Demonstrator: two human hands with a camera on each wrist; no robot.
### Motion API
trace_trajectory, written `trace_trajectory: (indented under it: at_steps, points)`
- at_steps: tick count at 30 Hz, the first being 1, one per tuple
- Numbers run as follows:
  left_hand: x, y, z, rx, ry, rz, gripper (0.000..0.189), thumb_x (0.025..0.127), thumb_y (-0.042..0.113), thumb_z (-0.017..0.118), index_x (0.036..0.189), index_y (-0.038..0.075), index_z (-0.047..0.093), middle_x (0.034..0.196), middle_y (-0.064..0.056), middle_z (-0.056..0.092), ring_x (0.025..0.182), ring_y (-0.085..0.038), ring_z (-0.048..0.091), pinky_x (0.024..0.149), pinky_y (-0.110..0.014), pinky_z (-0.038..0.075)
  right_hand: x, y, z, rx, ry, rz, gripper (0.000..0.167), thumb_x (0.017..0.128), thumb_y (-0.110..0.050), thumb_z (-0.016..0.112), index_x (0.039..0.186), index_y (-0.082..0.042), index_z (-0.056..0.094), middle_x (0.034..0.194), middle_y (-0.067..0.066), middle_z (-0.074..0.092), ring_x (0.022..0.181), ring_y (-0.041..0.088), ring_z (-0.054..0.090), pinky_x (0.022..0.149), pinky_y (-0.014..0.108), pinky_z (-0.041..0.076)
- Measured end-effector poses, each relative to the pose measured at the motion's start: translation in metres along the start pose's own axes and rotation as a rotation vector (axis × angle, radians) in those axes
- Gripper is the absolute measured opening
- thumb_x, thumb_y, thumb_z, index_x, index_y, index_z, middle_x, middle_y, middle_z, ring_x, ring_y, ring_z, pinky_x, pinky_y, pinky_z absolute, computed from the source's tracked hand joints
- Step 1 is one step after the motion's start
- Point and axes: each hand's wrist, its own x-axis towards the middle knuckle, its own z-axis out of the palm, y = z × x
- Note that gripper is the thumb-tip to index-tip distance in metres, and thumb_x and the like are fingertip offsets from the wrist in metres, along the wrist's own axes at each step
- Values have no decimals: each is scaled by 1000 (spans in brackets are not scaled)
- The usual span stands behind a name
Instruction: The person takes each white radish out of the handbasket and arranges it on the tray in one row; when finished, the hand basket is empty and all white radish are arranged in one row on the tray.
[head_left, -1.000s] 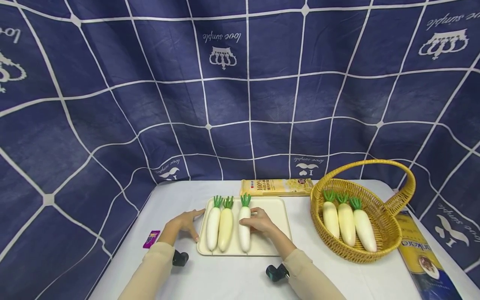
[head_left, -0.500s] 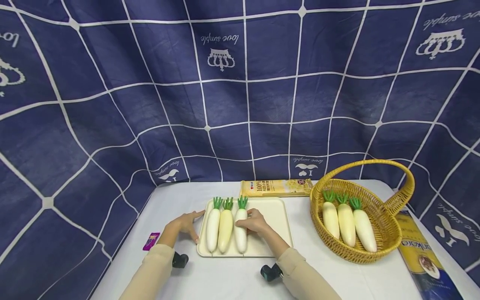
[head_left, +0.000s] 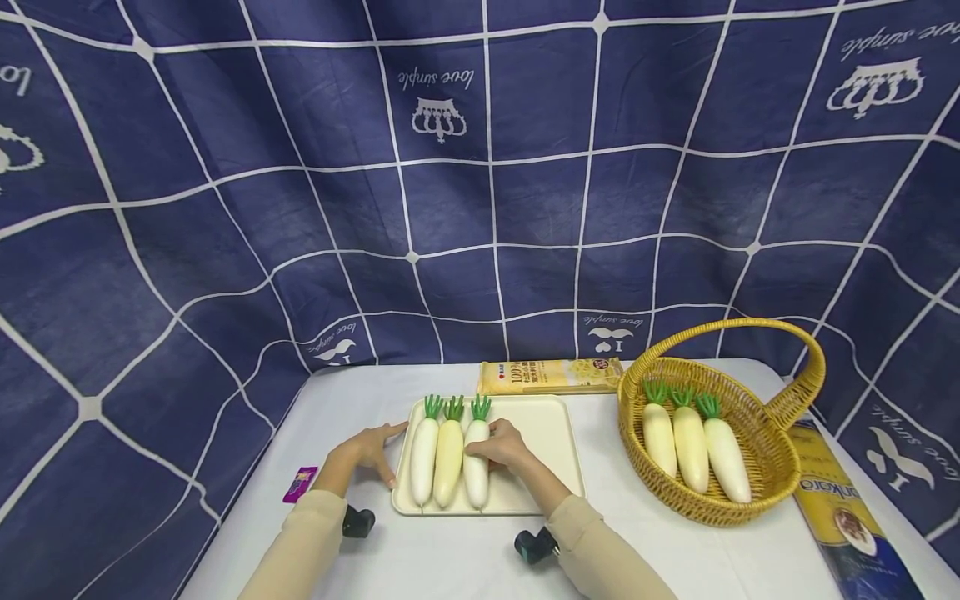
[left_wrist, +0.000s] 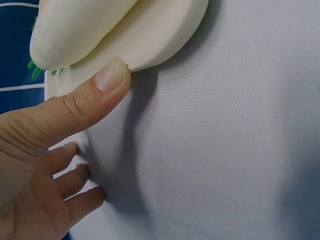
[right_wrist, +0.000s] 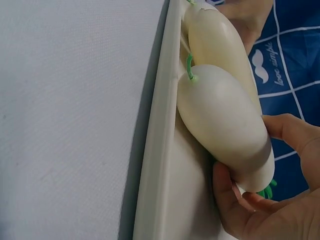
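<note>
Between my hands: a shallow, cream-coloured rectangular tray with rounded corners [head_left: 543,433], with three long radishes laid side by side on it, leafy ends pointing away from me.
Right hand: my right hand [head_left: 507,446] is closed only as far as its load allows, pinching a smooth white radish with a bright green top [head_left: 476,479] towards the leafy end, thumb on one flank and fingers on the other.
Held radish: over the tray, its thin root end towards me; whether it touches its neighbour I cannot tell.
Just left of my grip: a smooth pale-yellow radish with a darker green top [head_left: 448,462].
Nearest my left hand: a slim white radish with a green top [head_left: 423,461], beside the yellow one.
Left hand: my left hand [head_left: 367,450] is loosely spread, gripping nothing, its thumb tip at the tray's left edge.
Outward from my left hand: a small purple packet [head_left: 300,484] on the white tablecloth [head_left: 435,562].
Ahead of my right hand: a long, flat yellow packet with printed lettering [head_left: 551,377], beyond the tray.
Well right of my right hand: a golden-brown woven basket with an arched handle [head_left: 772,454], three more radishes inside; past it, a yellow-and-blue packet [head_left: 847,525].
</note>
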Motion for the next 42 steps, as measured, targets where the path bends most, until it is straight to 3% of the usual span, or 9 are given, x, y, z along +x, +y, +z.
trace_trajectory:
  at_steps: [12,20,25,36,42]
  points:
    - [-1,0,0,-8,-3,-10,111,47,19,91,145,13,37,144,-33,31,129,-54,31,103,-66,27,-2,-3,0,-30,-5,19,50,65,-16,80,99,6,50,82,15,56,54,18,60,50,32,57]
    - [4,-7,1,-26,-14,6,117,42,32,92,145,19,38,143,-33,31,128,-55,30,102,-68,27,-3,-2,-1,-54,-26,19,46,67,-17,80,94,4,48,80,14,55,54,18,60,50,30,57]
    - [0,0,-1,-26,-15,-19,114,44,23,92,144,14,38,144,-33,30,129,-54,30,103,-66,27,-3,-2,-2,-51,-45,32,46,67,-17,80,93,3,48,80,14,55,53,18,61,50,29,57]
    - [1,-1,0,-6,-4,-11,111,49,19,91,145,13,36,145,-32,29,130,-54,29,104,-65,27,-1,0,-3,-6,-76,35,62,68,-17,80,113,9,45,85,16,54,56,19,62,51,29,58]
    - [0,-1,0,-18,0,4,111,47,18,91,145,12,37,144,-33,30,129,-54,29,104,-66,26,-3,-2,-5,-1,-77,63,53,70,-15,80,105,9,47,81,15,55,56,18,63,54,29,58]
